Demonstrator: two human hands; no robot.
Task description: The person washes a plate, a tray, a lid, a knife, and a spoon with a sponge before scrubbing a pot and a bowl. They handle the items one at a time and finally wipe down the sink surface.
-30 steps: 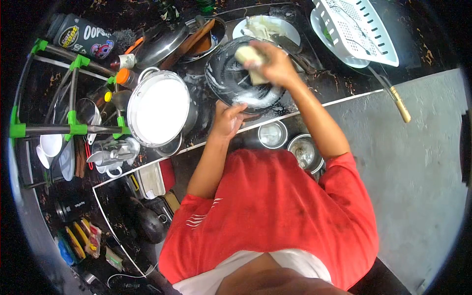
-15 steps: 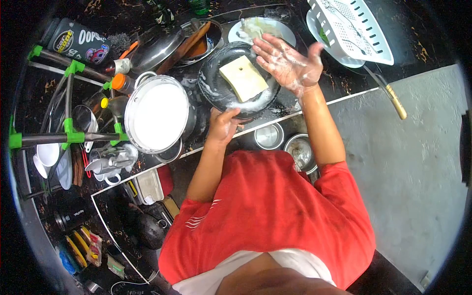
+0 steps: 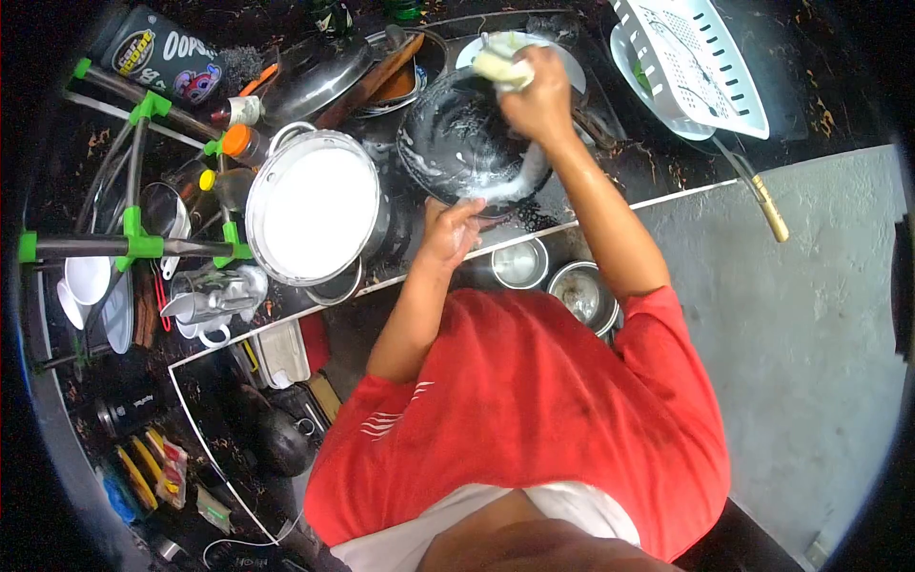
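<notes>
A dark round pan (image 3: pixel 467 138) with white suds inside is near the counter's front edge. My left hand (image 3: pixel 452 231) grips its near rim, thumb over the edge. My right hand (image 3: pixel 541 95) is closed on a pale yellow sponge (image 3: pixel 502 71), above the pan's far right rim. Behind the sponge lies a white plate (image 3: pixel 562 63), partly covered by my hand.
A large white-filled pot (image 3: pixel 313 208) stands left of the pan. Further left is a rack with green joints (image 3: pixel 143 246). A white perforated basket (image 3: pixel 701 71) and a knife (image 3: pixel 767 208) are at the right. Metal bowls (image 3: pixel 583 294) sit below the counter edge.
My right hand, open before, has closed on the sponge and lifted it out of the pan toward the plate. The pan and my left hand have shifted slightly right in view.
</notes>
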